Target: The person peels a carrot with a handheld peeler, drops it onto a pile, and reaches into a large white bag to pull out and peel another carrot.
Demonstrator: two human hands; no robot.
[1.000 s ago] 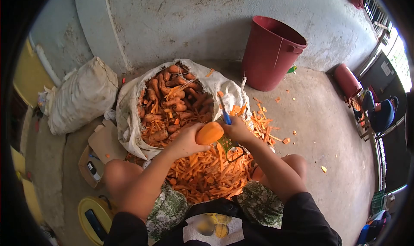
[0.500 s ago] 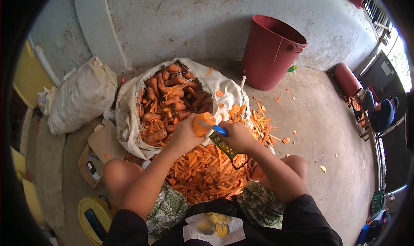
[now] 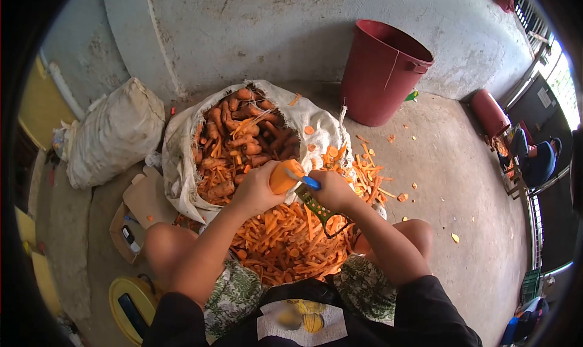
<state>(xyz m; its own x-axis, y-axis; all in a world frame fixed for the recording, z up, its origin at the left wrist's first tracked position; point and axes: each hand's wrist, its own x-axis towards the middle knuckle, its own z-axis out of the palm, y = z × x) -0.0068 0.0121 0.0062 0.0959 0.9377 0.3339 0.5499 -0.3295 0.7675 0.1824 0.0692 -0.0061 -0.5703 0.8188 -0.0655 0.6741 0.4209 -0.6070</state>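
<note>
My left hand [image 3: 256, 190] is wrapped round a thick, peeled carrot [image 3: 283, 180], with its top end facing right. In my right hand [image 3: 334, 191] is a knife [image 3: 311, 183] with a blue handle, its blade laid against the top of the carrot. A green perforated tool [image 3: 314, 207] with a dark loop at its end also hangs from the right hand. Directly beneath both hands spreads a heap of orange peelings [image 3: 291, 243]. Beyond them an open white sack [image 3: 182, 171] is full of unpeeled carrots [image 3: 246, 125].
A tall red bin [image 3: 376, 79] stands by the wall. At left are a stuffed white sack [image 3: 118, 134] and an open cardboard box [image 3: 146, 195]. A phone [image 3: 132, 313] lies on a yellow lid [image 3: 118, 292] at lower left. Another person [image 3: 540, 163] sits far right.
The carrot and my left hand have shifted very slightly left and tilted. The knife stays at the carrot's top, and the right hand has barely moved.
</note>
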